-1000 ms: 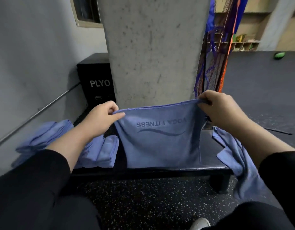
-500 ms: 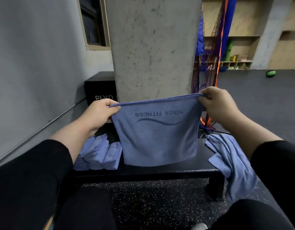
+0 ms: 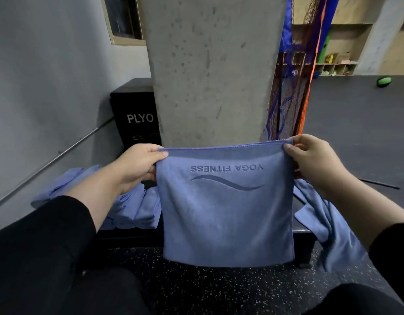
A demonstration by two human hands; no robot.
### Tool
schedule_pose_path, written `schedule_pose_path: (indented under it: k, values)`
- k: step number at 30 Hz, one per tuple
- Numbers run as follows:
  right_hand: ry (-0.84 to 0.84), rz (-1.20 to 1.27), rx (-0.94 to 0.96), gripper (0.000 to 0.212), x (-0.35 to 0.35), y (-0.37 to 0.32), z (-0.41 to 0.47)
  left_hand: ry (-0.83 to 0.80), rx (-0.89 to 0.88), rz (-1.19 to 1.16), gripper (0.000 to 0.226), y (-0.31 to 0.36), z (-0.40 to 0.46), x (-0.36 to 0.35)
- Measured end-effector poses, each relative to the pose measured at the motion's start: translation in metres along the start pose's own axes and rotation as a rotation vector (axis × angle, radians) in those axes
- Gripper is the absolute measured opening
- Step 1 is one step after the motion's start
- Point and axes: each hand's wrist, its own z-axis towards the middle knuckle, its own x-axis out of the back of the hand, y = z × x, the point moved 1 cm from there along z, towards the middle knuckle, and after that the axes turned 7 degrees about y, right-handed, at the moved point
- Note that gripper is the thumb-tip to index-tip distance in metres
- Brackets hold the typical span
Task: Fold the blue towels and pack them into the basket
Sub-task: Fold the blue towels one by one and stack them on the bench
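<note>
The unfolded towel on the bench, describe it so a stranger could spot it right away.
Start at the concrete pillar and drop to the black bench before it. At its right end a loose blue towel spills over the edge. Unlike the folded towels at the left end, it lies crumpled, and no hand holds it.

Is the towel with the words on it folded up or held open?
Held open: both hands pinch the towel's top corners, and it hangs flat.

Head camera looks down, seemingly near, forward.
</note>
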Motion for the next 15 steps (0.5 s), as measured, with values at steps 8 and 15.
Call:
schedule_pose_path:
  k: [8, 15]
  values:
    - [0.015, -0.545, 0.009, 0.044, -0.088, 0.076, 0.131, 0.285, -0.012, 0.535, 0.041, -0.056, 0.159, -0.052]
    - [-0.545, -0.828, 0.034, 0.061, -0.159, 0.213, 0.007, -0.312, -0.246, 1.105, 0.064, -0.202, 0.089, -0.151]
